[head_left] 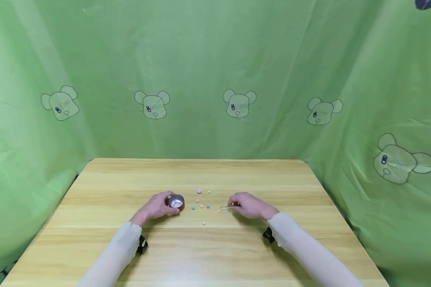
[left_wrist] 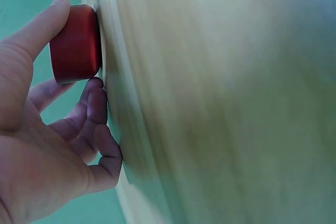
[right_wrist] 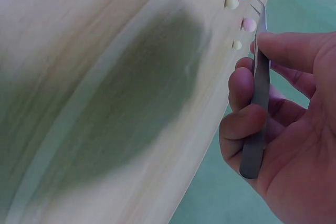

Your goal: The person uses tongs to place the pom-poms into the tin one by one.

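Note:
In the head view my left hand grips a small round tin, its silvery inside facing up. The left wrist view shows the tin's red side wall, with the thumb on one side and fingertips on the other. My right hand holds metal tweezers between thumb and curled fingers. Their slim bent tips stand apart, pointing left close to a pale yellow bead. Between the hands lie several small pastel beads, among them a teal bead, a white bead and a larger pink bead.
Everything stands on a light wood-grain table. Another yellow bead lies nearer the front and one more yellow bead farther back. A green curtain with bear faces surrounds the table's back and sides.

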`<state>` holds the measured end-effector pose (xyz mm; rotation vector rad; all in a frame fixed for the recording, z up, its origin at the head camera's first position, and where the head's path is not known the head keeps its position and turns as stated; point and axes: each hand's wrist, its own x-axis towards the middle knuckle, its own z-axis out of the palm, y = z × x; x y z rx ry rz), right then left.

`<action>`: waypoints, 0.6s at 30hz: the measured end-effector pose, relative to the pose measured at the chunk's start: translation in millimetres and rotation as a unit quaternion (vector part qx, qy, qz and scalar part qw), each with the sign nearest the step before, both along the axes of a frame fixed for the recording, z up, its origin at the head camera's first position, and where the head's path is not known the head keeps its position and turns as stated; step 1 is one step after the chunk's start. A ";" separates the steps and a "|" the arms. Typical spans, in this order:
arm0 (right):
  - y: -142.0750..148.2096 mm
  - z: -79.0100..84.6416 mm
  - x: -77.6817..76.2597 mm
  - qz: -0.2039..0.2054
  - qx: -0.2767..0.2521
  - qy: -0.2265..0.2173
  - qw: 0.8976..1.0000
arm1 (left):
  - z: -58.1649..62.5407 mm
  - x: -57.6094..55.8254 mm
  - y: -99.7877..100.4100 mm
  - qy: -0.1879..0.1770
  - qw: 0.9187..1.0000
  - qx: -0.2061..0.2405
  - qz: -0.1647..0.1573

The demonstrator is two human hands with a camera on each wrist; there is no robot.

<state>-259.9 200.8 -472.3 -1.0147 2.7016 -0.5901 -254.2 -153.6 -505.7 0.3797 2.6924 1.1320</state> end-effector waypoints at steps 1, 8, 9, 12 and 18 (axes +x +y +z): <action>-0.3 -0.7 -0.4 0.001 0.000 0.000 1.000 | 0.3 0.0 -0.3 0.001 1.000 0.000 0.001; -1.1 -7.8 -1.7 0.007 0.011 0.005 1.000 | -0.4 1.4 -0.8 -0.001 1.000 0.001 -0.001; -1.0 -9.0 -1.6 0.008 0.012 0.005 1.000 | -0.5 1.7 -0.7 -0.003 1.000 0.001 0.000; -0.4 -11.8 -1.3 0.015 0.013 0.006 1.000 | -0.5 2.2 -0.6 -0.005 1.000 0.000 0.001; -0.8 -12.7 -1.7 0.017 0.021 0.008 1.000 | -1.1 -0.2 -1.3 -0.002 1.000 0.002 -0.002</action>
